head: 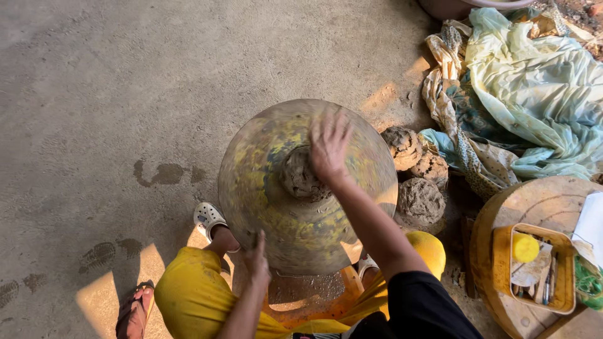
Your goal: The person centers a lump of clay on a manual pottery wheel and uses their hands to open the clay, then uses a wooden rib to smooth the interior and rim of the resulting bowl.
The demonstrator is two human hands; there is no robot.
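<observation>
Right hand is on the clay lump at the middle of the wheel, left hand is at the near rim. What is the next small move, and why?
Probably press the right hand down to seat the clay lump firmly on the wheel. The lump looks rough and unshaped, the hand lies open against its far side, and the left hand rests at the near rim as if steadying the wheel.

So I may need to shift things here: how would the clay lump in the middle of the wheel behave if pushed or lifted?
The clay lump looks rough, damp and dense, so probably heavy for its size. It would likely dent under the right hand rather than stay stiff. Sitting squat on the round wheel, it seems apt to stick, not roll.
</observation>
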